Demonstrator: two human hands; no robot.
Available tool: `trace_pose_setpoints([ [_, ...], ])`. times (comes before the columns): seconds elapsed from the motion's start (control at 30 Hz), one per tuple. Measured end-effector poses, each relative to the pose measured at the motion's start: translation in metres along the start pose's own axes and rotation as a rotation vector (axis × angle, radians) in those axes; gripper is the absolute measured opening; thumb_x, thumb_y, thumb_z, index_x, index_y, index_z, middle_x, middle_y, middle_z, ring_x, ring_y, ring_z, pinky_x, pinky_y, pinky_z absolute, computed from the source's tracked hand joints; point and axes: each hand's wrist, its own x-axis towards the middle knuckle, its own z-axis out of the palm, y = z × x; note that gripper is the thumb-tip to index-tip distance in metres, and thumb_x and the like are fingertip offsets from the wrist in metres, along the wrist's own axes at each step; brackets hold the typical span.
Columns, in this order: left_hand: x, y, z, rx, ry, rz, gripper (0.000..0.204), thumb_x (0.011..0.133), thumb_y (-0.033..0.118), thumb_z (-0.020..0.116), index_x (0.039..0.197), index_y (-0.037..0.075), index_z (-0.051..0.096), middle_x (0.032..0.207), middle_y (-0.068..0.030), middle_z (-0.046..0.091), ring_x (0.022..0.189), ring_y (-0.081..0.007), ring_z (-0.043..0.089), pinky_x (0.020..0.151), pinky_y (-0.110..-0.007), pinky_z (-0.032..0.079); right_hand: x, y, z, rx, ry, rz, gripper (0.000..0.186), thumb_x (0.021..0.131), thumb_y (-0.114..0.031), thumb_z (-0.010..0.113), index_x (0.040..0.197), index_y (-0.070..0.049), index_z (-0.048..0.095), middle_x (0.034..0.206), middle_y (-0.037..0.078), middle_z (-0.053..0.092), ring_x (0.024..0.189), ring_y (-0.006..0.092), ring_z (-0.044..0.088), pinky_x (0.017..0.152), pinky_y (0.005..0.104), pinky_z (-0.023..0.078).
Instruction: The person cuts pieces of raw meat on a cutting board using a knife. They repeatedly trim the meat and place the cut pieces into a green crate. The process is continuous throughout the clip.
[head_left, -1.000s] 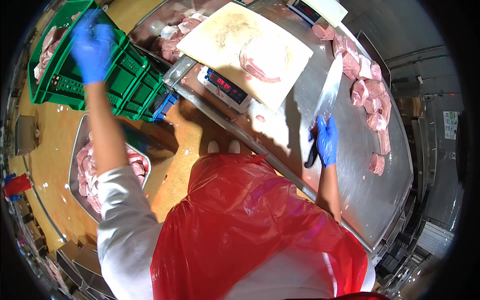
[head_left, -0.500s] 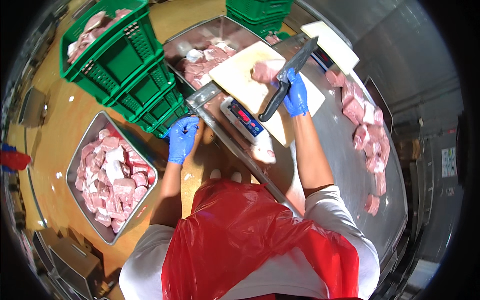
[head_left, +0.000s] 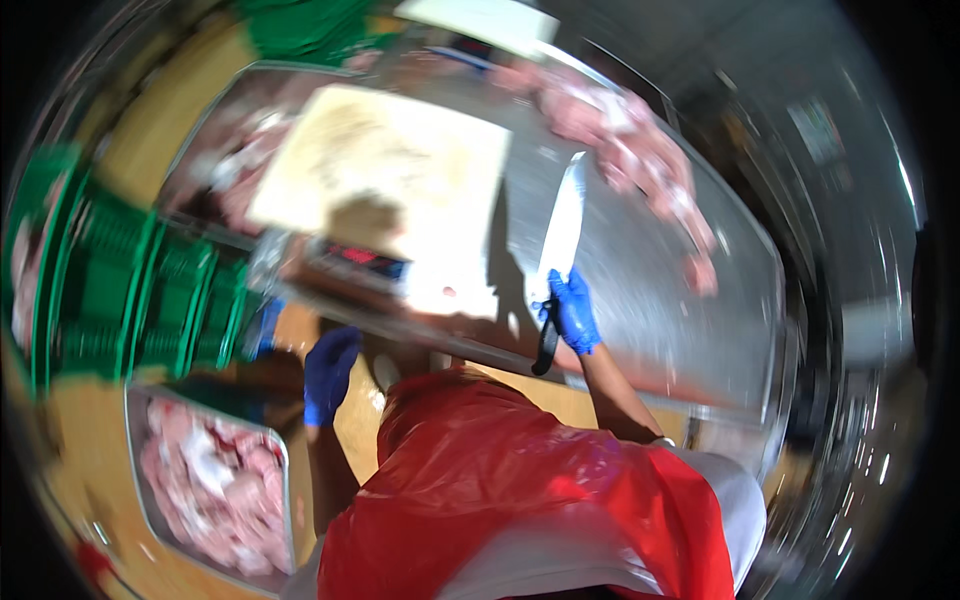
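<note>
My right hand (head_left: 574, 312), in a blue glove, is closed around the black handle of a large knife (head_left: 563, 222). The knife's broad blade points away from me, above the steel table and to the right of a pale cutting board (head_left: 400, 150). Off the table's near edge on the left hangs my gloved left hand (head_left: 331, 370), too blurred and dark to make out its fingers. Its nearest neighbours are the green crates and a metal tub of meat. A small scale (head_left: 358, 262) with a lit red display is beside the board's near left edge.
A row of raw meat pieces (head_left: 620, 135) runs along the far right of the steel table (head_left: 640, 310). Stacked green crates (head_left: 100, 280) stand at left, above a metal tub (head_left: 138, 470) full of meat chunks. Another meat-filled tub (head_left: 205, 125) sits behind the board's left side.
The view has swung to the right. My right hand has brought the knife off the board and nearer to me. The meat piece that lay on the board no longer shows there.
</note>
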Motion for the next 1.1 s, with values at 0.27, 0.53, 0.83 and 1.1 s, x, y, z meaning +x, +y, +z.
trace_pose_setpoints([
  [0.27,0.158,0.066,0.187,0.239,-0.693,0.342,0.024,0.092,0.005,0.068,0.115,0.003,0.069,0.105,-0.0109,0.072,0.089,-0.018,0.069,0.08,-0.031,0.056,-0.05,0.126,-0.116,0.212,0.604,0.08,0.018,0.106,-0.026,0.053,0.11,-0.009,0.053,0.072,0.004,0.057,0.054,0.0149,0.059,0.045,0.0282,0.046],
  [0.53,0.306,-0.012,0.525,0.444,-0.863,0.938,0.045,0.086,0.016,0.074,0.126,-0.001,0.061,0.114,-0.0216,0.068,0.104,-0.0357,0.067,0.089,-0.043,0.054,-0.047,0.202,-0.189,0.327,0.955,0.125,0.026,0.106,-0.024,0.053,0.122,-0.003,0.057,0.073,0.003,0.06,0.056,0.011,0.058,0.047,0.0267,0.047],
  [0.83,0.311,0.036,0.927,1.171,-0.774,0.74,0.123,0.073,0.058,0.081,0.161,0.009,0.01,0.147,-0.0318,0.043,0.138,-0.0459,0.043,0.111,-0.057,0.038,-0.047,0.23,-0.271,0.254,1.178,0.222,0.024,0.106,-0.025,0.054,0.117,-0.004,0.055,0.077,0.004,0.061,0.06,0.0126,0.061,0.05,0.0266,0.049],
  [1.1,0.385,0.015,0.924,0.933,-1.022,0.472,0.098,0.074,0.041,0.084,0.152,0.011,0.032,0.145,-0.0152,0.049,0.134,-0.0327,0.05,0.105,-0.047,0.047,-0.073,0.247,-0.273,0.324,1.19,0.287,0.025,0.105,-0.029,0.055,0.112,-0.005,0.055,0.075,0.003,0.061,0.061,0.0123,0.063,0.05,0.0265,0.05],
])
